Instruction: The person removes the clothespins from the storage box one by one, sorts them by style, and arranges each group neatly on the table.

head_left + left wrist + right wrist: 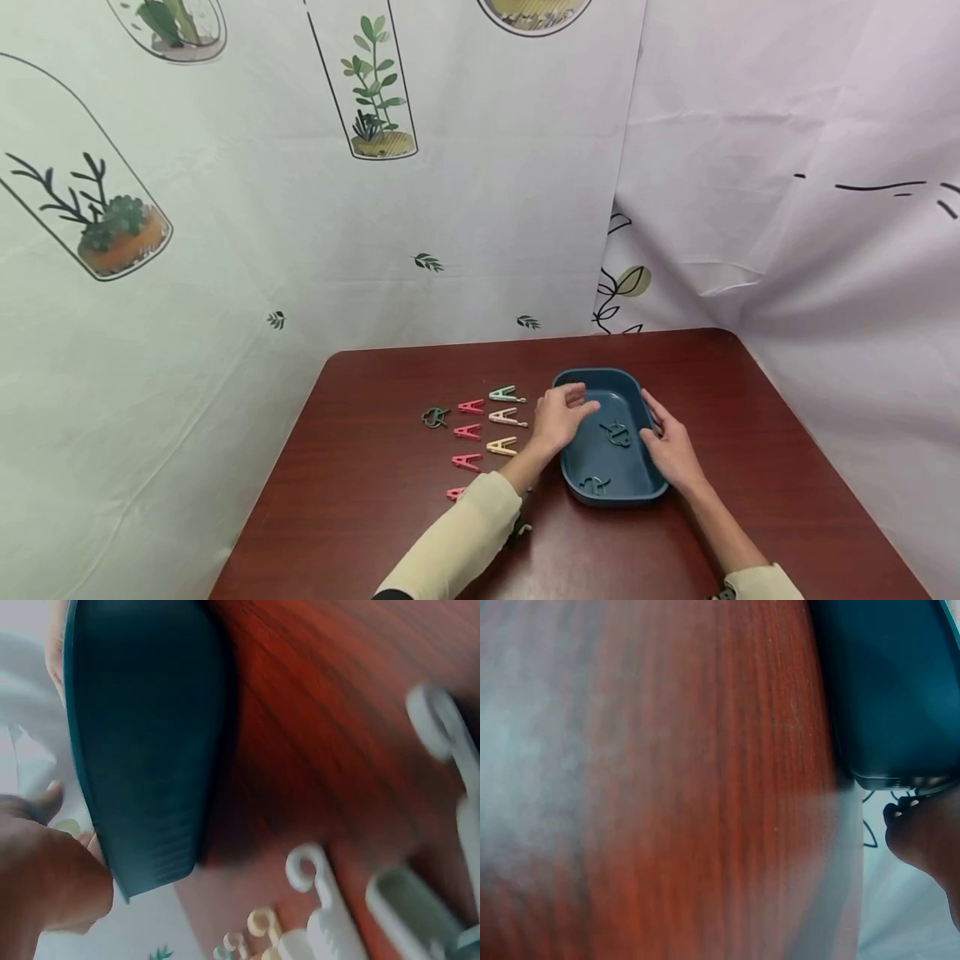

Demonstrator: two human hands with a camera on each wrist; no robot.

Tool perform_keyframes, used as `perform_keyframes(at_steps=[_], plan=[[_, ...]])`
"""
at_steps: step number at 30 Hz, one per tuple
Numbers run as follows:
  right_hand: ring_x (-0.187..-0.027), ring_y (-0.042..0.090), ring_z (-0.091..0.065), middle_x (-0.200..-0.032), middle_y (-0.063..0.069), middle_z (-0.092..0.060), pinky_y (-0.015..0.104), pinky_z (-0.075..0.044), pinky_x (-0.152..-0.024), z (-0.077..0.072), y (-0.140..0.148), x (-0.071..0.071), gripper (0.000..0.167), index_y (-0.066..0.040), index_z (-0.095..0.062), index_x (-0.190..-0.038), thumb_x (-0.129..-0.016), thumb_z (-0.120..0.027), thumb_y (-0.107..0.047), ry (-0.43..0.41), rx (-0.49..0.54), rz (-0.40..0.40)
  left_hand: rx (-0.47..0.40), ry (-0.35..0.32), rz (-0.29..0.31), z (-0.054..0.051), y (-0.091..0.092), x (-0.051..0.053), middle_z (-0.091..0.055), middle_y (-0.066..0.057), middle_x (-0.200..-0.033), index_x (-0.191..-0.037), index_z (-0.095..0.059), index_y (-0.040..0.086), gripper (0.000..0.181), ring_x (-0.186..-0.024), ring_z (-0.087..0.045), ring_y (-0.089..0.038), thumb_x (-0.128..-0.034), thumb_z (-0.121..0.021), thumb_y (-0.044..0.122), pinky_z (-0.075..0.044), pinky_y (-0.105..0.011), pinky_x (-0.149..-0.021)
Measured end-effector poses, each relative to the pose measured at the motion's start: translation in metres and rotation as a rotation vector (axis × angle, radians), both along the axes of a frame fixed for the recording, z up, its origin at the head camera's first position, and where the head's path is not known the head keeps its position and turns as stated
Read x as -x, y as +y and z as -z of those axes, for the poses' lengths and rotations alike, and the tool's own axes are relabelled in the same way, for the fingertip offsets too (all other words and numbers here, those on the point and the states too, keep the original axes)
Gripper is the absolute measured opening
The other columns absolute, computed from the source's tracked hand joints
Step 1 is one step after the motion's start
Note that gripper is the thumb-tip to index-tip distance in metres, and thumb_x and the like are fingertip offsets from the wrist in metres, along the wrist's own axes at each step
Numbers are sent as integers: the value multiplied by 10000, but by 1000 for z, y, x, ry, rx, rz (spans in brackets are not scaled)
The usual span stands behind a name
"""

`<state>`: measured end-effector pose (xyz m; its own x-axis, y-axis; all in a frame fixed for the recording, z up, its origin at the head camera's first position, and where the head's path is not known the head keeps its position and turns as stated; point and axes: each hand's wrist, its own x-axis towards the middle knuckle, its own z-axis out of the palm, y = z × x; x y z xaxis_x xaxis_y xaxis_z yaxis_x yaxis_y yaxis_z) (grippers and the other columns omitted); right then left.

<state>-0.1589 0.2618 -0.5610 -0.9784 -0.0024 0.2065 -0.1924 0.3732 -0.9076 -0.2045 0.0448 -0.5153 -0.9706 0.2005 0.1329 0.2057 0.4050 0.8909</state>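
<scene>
A dark blue rectangular tray (611,492) stands on the right half of the table. My left hand (558,419) is at its left rim, thumb spread from loosely bent fingers, and I see nothing held in it. My right hand (672,452) holds the right rim, thumb at the edge and fingers along the outer wall. Two dark green ring-shaped pieces with thin arms lie inside: one piece (617,434) mid-tray, another (595,485) near the front. Something dark at the far left corner is partly hidden behind my left hand.
Left of the tray lie red clothespins (467,431) in a column, beside white, yellow and mint clothespins (507,394). A similar green ring-shaped piece (435,417) lies farther left. My left sleeve hides part of the table (360,467). A printed cloth (487,208) hangs behind.
</scene>
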Motion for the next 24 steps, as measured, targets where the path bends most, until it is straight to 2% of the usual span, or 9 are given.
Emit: perform_keyframes(at_steps=[4, 7, 12, 15, 18, 20, 22, 24], plan=[[-1445, 474, -428, -1650, 302, -338, 128, -434, -798, -1, -1, 1, 679, 9, -282, -1658, -1016, -476, 109, -6, -8, -1, 240, 37, 144, -4, -6, -3, -799, -3, -1151, -1279, -772, 65, 372, -1047, -750, -77, -946, -836, 220, -579, -255, -901], [-1443, 476, -430, -1655, 299, -332, 147, -426, -783, -2, -2, 1, 677, 6, -278, -1660, -1021, -475, 104, -11, -19, -6, 359, 49, 243, -6, -10, -4, -811, 57, -1064, -1217, -806, 93, 322, -993, -737, -7, -928, -855, 225, -564, -208, -866], [-1463, 453, -414, -1667, 278, -326, 110, -414, -807, -3, -3, 0, 664, -5, -283, -1662, -1034, -473, 94, -26, -24, 3, 482, 43, 372, -10, -12, -6, -808, 127, -975, -1140, -842, 138, 251, -927, -704, 77, -909, -873, 233, -522, -157, -849], [-1470, 452, -404, -1668, 279, -323, 76, -400, -828, -2, -3, -1, 658, 0, -283, -1661, -1038, -472, 97, -27, -24, 4, 516, 31, 437, -12, -12, -7, -808, 125, -935, -1107, -853, 150, 223, -880, -704, 96, -897, -882, 219, -516, -143, -833], [-1471, 452, -404, -1665, 283, -325, 43, -385, -857, -2, -4, -1, 649, 12, -291, -1655, -1039, -479, 97, -21, -22, 6, 516, -7, 473, -14, -11, -8, -809, 112, -916, -1095, -851, 141, 218, -865, -714, 88, -886, -890, 190, -513, -133, -836], [-1466, 453, -412, -1661, 289, -330, 35, -383, -872, -2, -3, -1, 643, 18, -295, -1651, -1041, -481, 96, -14, -23, 5, 518, -33, 471, -15, -9, -8, -809, 113, -918, -1098, -847, 141, 225, -879, -712, 86, -881, -893, 179, -513, -130, -843], [-1462, 454, -418, -1656, 294, -336, 37, -386, -879, -3, -2, -2, 638, 25, -299, -1648, -1041, -482, 96, -8, -16, 4, 520, -44, 447, -16, -6, -7, -811, 103, -934, -1107, -840, 132, 242, -907, -719, 65, -875, -898, 168, -522, -148, -873], [-1451, 456, -430, -1646, 300, -349, 50, -399, -873, -3, -2, -2, 643, 28, -304, -1644, -1033, -486, 108, -1, -8, 6, 545, -28, 396, -16, 0, -8, -810, 104, -953, -1119, -835, 136, 263, -948, -717, 45, -869, -906, 180, -514, -186, -952]])
